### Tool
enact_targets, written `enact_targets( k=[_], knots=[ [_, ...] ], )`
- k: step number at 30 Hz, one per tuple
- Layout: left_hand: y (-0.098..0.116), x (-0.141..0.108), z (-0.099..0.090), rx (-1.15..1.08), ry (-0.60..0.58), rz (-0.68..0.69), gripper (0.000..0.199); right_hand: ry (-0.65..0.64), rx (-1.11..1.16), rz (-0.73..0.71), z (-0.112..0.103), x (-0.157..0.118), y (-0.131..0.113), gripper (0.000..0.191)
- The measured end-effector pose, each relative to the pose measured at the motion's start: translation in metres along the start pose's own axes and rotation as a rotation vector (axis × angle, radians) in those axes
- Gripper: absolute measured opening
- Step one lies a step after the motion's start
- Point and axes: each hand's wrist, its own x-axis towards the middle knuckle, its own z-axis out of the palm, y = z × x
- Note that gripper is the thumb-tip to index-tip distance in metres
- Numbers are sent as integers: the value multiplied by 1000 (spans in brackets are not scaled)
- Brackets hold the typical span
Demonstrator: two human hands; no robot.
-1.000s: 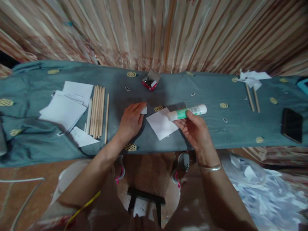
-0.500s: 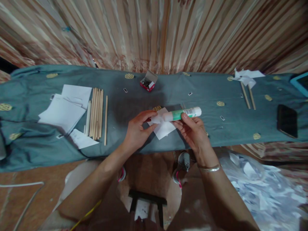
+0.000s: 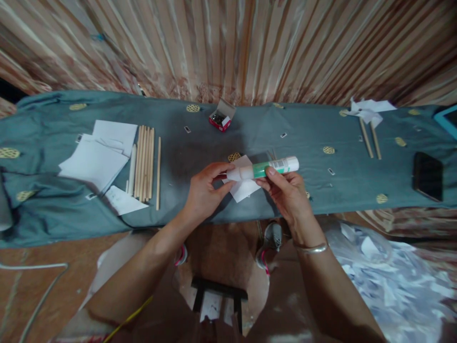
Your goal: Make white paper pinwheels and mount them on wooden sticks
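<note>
A white and green glue stick (image 3: 262, 170) lies across the fingers of my right hand (image 3: 291, 196), its thumb pressed on the barrel. My left hand (image 3: 204, 191) pinches the white cap (image 3: 233, 174) at the stick's left end. Cap and barrel line up end to end; whether the cap is fully seated I cannot tell. Beneath them on the cloth is a small white paper piece (image 3: 246, 190), partly covered by the stick and fingers. Just behind the stick, thin pale objects (image 3: 272, 154) show, too small to name.
Left on the cloth-covered table (image 3: 193, 209) are white paper sheets (image 3: 94, 159) and several wooden sticks (image 3: 144, 162). A small red open box (image 3: 220, 119) stands behind my hands. At right lie paper pinwheels on sticks (image 3: 367, 114) and a phone (image 3: 427, 176). A bag of paper scraps (image 3: 389, 281) sits below.
The cap in my left hand, blurred before, now shows clearly in line with the glue stick's end. The view has shifted slightly; my right hand keeps its hold.
</note>
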Motion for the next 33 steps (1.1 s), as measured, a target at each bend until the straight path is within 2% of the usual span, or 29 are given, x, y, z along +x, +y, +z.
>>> enact_targets(
  k=[9, 15, 25, 30, 33],
  knots=[
    [4, -6, -2, 21, -13, 18, 27, 7, -23, -20, 0, -6, 1, 30],
    [6, -8, -3, 22, 6, 78, 25, 3, -27, -4, 3, -7, 1, 34],
    [4, -8, -10, 126, 26, 162, 21, 27, -116, -2, 19, -7, 14, 38],
    [1, -9, -17, 236, -7, 184, 23, -5, -156, -12, 26, -7, 20, 38],
    [0, -10, -19, 279, -53, 198, 26, -68, -199, -34, 30, -9, 23, 38]
  ],
)
